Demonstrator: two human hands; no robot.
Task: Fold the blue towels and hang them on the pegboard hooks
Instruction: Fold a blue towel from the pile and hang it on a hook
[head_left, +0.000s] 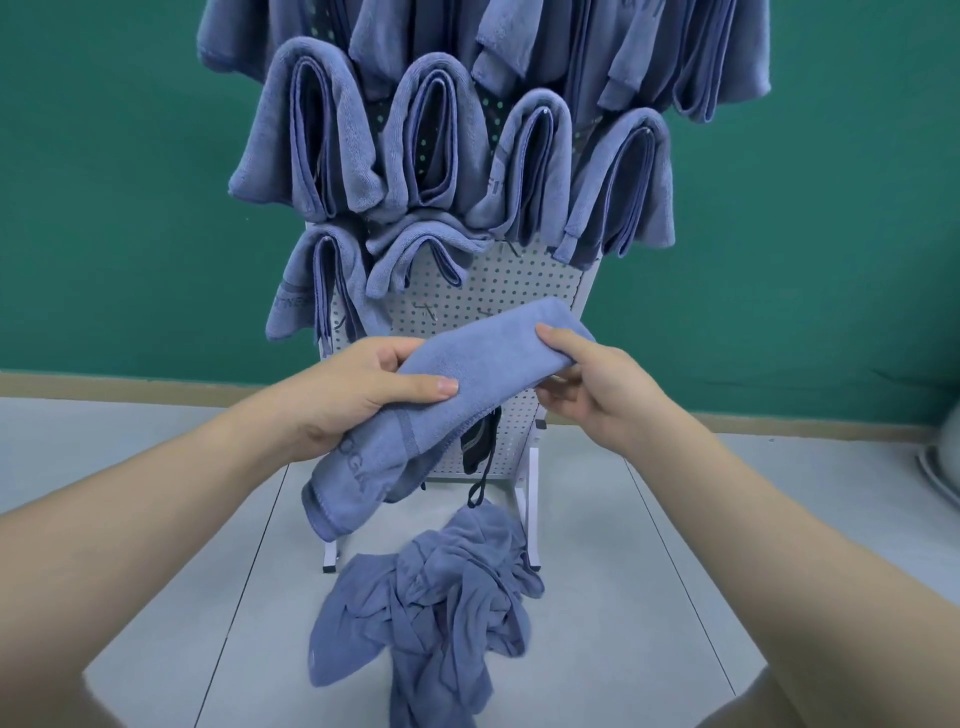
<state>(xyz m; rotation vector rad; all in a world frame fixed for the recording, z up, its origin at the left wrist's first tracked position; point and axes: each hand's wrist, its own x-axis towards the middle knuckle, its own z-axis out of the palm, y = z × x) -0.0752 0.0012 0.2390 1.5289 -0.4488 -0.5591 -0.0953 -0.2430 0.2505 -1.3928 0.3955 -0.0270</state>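
The folded towel (415, 415) carries woven tone-on-tone lettering near its lower hem; the letters "OGA" are legible, the remainder is hidden. A hung towel (301, 291) at the lower left of the pegboard (519, 280) shows a band reading "TNE", partly cut off.

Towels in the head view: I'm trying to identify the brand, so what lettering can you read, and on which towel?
"OGA": woven band of the folded towel that the left hand and right hand grip; more letters are hidden by the left hand and the fold.
"TNE": band of the hung towel at lower left; the rest is cut off by folds.
Pale marks on a hung middle-row towel: too blurred to read.
Crumpled towels on the table: no readable lettering.
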